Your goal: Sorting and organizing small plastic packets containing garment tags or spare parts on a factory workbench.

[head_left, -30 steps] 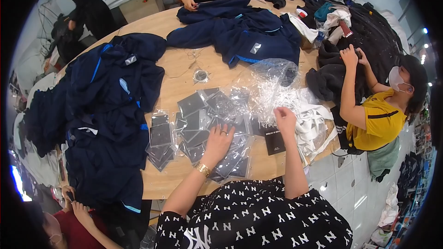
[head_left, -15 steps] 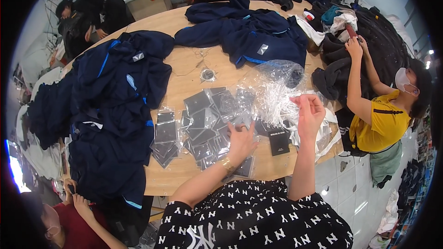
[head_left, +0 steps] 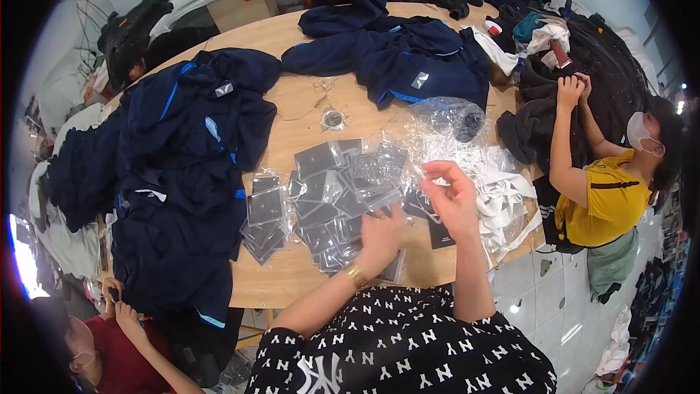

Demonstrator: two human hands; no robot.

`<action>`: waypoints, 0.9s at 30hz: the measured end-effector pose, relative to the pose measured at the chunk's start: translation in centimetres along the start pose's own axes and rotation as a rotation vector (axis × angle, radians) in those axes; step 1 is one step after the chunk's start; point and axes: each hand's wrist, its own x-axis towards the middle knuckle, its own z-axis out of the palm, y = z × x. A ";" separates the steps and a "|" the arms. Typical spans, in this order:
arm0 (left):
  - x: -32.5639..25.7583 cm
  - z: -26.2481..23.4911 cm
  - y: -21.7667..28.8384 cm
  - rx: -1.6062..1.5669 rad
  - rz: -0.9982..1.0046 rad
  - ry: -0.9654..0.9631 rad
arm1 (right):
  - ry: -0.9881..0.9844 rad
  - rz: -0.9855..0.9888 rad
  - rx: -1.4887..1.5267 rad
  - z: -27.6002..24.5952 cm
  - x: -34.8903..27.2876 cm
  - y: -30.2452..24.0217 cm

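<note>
My left hand is at the near side of a spread of small clear plastic bags with dark cards inside. Its fingers close on the edge of one bag. To its right, my right hand is raised over the table, thumb and forefinger curved and apart; nothing shows between them. Behind that hand lies a bundle of white strings in a large clear bag. A black printed card rests partly hidden beneath my right hand.
Navy jackets with blue trim cover the table's left side; another navy garment lies at the back. White strips hang near the right edge. A roll sits mid-table. Co-workers handle garments at the right, back and lower left.
My right hand has come left and down from the white strings, its thumb and forefinger now apart. My left hand has shifted slightly nearer me. The person at far left has bent lower.
</note>
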 end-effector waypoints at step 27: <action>-4.3 -9.0 -6.4 -1.592 -0.345 0.351 | 0.042 -0.693 -0.579 6.9 -1.0 3.2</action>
